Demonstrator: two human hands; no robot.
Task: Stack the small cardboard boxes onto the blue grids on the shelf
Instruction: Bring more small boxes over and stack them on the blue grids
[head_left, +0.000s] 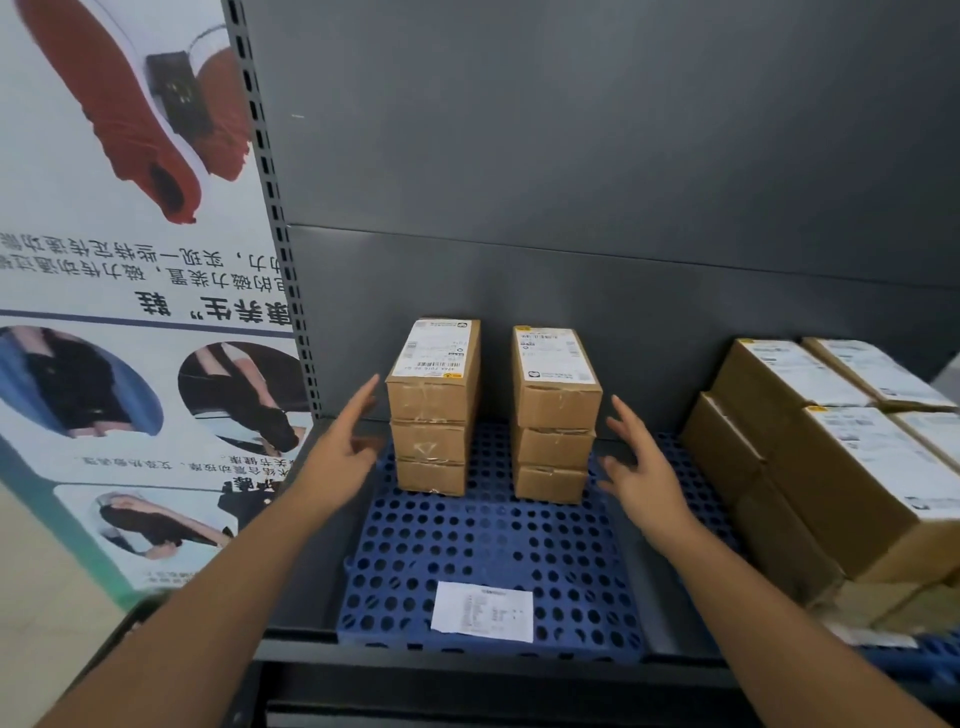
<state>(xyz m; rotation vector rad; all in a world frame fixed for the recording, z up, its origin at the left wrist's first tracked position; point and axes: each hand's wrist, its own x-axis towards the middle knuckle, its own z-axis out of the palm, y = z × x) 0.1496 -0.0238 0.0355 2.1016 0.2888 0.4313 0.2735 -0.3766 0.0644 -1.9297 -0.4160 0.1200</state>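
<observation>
Hands, left (343, 447) and right (641, 470), hovered spread and empty beside two stacks (434, 410) of taped cardboard boxes on a perforated blue grid (493, 540).

A dark grey metal shelving unit (571, 156) is seen with a plain panelled back wall, divided by a horizontal seam. A perforated upright post (270, 208) is set at its left edge, beside which a large printed poster (119, 260) bearing Chinese text, red footwear and oval photographs is displayed. The scene is evenly lit, with a soft sheen cast on the panels.
</observation>
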